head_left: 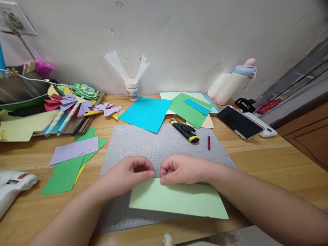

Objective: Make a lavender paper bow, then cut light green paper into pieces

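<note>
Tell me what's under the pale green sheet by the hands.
The grey cutting mat shows left of the pale green sheet and seems to run beneath it; the wooden table shows past its near right corner. Anything else directly underneath is covered and cannot be seen.

A wooden desk with pale grain is carrying a grey gridded cutting mat. A bright blue sheet is lying partly on the desk, its near corner overlapping the mat's far edge. Behind it, stacked paper cups are standing upright. On the left, green paper pieces are lying overlapped, and a white device is sitting at the view's edge. Toward the right, a ribbed white bottle is standing beyond a white object that is lying partly behind a phone.
</note>
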A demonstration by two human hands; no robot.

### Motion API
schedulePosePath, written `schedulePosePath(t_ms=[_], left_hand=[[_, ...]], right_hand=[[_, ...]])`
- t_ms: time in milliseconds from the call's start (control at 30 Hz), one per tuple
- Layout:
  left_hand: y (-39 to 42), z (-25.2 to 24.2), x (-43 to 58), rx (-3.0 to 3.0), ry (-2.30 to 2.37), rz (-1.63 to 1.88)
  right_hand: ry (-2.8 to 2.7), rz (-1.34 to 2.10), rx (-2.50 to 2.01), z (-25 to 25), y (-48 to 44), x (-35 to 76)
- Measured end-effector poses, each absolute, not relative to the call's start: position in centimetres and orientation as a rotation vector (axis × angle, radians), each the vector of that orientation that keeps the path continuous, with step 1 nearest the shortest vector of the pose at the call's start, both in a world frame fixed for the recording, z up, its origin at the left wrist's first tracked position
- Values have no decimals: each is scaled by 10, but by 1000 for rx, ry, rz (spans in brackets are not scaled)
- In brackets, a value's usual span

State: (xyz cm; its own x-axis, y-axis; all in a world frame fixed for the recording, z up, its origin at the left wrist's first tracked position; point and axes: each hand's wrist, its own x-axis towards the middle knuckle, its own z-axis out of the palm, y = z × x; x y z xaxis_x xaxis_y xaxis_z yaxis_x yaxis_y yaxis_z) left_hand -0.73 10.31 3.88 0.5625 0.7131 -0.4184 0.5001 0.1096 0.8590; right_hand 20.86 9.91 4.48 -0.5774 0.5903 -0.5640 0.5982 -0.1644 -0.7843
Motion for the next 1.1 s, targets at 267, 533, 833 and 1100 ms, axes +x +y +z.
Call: schedulePosePath(t_ms=[267, 533, 833, 1100], left_hand=[[96, 30, -7, 1659, 1053, 146], [95, 30, -7, 1686, 1113, 165], [97, 33, -5, 1718, 1125, 226], [104, 36, -13, 1682, 1242, 289]], right_hand=[[2146, -1786, 1395, 36, 102, 198], [2176, -1763, 1394, 38, 104, 197], [2176, -1849, 1400, 41, 105, 205], [2071, -2067, 1432, 47, 114, 247]])
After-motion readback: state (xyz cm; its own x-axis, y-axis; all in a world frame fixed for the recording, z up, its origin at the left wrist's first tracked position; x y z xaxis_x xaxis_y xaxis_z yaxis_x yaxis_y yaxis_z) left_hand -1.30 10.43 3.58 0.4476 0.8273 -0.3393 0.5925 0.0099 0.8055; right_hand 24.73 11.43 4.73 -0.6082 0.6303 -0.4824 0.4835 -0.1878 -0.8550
